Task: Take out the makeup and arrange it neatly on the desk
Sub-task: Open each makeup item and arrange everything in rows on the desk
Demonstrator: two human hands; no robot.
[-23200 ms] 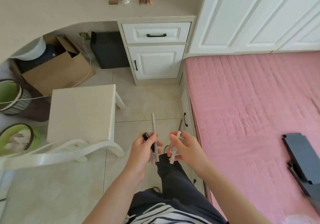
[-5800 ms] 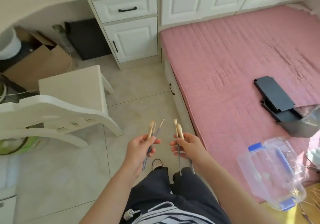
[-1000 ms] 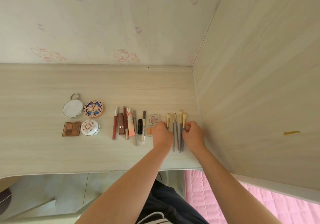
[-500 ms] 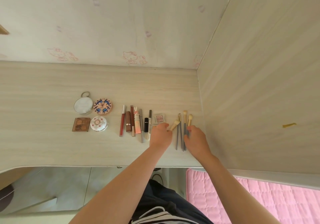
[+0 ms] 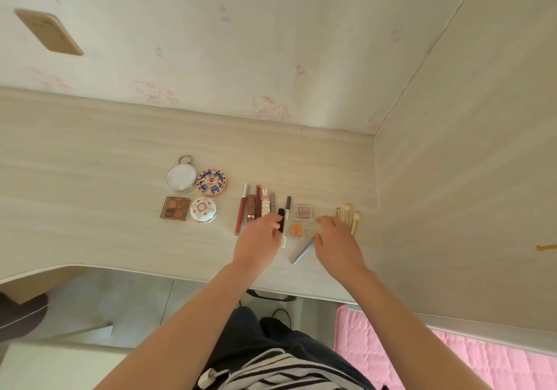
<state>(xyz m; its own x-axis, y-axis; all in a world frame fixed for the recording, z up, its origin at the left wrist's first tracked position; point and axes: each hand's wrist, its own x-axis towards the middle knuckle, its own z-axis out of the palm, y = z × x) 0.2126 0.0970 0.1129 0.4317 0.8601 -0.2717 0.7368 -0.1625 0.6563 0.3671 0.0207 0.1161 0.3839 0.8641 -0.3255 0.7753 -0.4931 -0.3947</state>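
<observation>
Makeup lies in a row on the pale wooden desk [image 5: 90, 178]. At the left are a round mirror [image 5: 180, 177], an ornate compact [image 5: 212, 181], a brown eyeshadow palette [image 5: 174, 208] and a white round compact [image 5: 203, 209]. Lip glosses and pens [image 5: 250, 207] lie side by side in the middle, with two small square blush pans [image 5: 304, 211] to their right. Cream-tipped brushes [image 5: 356, 220] lie by the right wall. My right hand [image 5: 336, 240] pinches one grey-handled brush [image 5: 302, 253], which slants toward the desk's front. My left hand [image 5: 257, 239] hovers over the pens with relaxed fingers, holding nothing.
A wooden side panel [image 5: 467, 178] rises just right of the brushes. The back wall carries cartoon cat stickers and a tan plate [image 5: 48, 32]. The desk's front edge runs below my wrists, above the floor and a pink mattress [image 5: 437, 356].
One brush has left the brush row and now lies slanted under my right hand's thumb. My left hand has let go of the brushes and shifted left over the pens.
</observation>
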